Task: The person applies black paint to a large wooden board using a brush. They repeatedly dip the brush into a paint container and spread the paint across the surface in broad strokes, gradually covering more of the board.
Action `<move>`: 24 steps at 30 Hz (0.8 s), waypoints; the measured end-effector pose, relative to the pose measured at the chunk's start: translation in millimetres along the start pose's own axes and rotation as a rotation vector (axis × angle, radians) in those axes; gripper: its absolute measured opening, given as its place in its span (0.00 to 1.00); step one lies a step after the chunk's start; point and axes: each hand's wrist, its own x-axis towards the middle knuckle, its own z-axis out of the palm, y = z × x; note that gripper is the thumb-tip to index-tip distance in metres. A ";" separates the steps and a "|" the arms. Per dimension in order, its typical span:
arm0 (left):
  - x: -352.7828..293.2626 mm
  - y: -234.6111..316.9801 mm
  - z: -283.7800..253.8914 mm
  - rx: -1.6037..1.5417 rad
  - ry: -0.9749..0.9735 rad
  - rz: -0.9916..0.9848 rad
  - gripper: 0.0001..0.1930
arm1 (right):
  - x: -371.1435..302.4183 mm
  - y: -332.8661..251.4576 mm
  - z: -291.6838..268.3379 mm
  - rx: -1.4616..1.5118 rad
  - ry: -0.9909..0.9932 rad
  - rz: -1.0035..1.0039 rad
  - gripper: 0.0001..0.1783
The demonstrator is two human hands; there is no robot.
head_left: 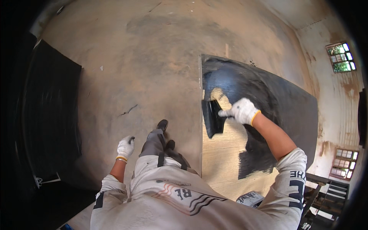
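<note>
My right hand (243,111), in a white knit glove with a yellow cuff, is closed on the handle of a wide, black-coated spreader (214,118). The spreader is over the left part of a large wood-grained board (222,153), near its left edge. Black coating (291,103) covers the far and right parts of the board, and pale wood shows in the near left part. My left hand (125,147), also gloved and dark at a fingertip, hangs over the floor at my left side. Its fingers are curled in, with nothing visible in them.
A dark black panel (51,103) stands along the left side. The dusty concrete floor (145,69) has a dark strip of debris (128,111) on it. A printed packet or can (250,199) sits by the board's near edge. At the right are a stained wall (329,126) and barred windows (341,57).
</note>
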 end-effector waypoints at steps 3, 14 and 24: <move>-21.5 -17.8 5.8 0.028 -0.121 -0.134 0.13 | 19.0 5.2 -20.7 -0.115 0.149 -0.055 0.23; -107.7 -56.6 25.8 0.122 -0.302 -0.336 0.15 | 3.8 -2.4 37.2 -0.087 0.391 0.066 0.23; -112.2 -52.9 23.8 0.041 -0.281 -0.312 0.16 | 25.8 -16.1 86.3 0.074 0.271 0.203 0.15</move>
